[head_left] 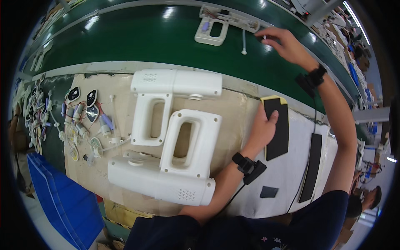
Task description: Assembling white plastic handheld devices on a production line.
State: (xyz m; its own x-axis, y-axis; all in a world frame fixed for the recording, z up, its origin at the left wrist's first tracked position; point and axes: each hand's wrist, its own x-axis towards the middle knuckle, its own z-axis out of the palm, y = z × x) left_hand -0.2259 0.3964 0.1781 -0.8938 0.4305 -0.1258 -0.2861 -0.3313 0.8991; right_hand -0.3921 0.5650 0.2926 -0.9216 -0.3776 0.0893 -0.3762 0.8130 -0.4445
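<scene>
My left hand [261,130] rests on the bench with its thumb and fingers on the left edge of a black rectangular pad with a yellow top corner [278,129]. My right hand [285,43] reaches far out over the green conveyor belt [137,37], fingers closed around a small dark part beside an opened white gun-shaped housing half [216,24] and a thin white tube [243,43]. Two closed white gun-shaped housings lie on the cardboard, one farther away [171,89] and one nearer to me [175,166].
Small motors, wired parts and oval black-and-white pieces [83,121] lie in a heap at the left. A long black strip [313,166] and a small dark square [268,191] lie on the white mat [287,175]. A blue crate [58,200] stands lower left. Another person [368,200] sits at the right.
</scene>
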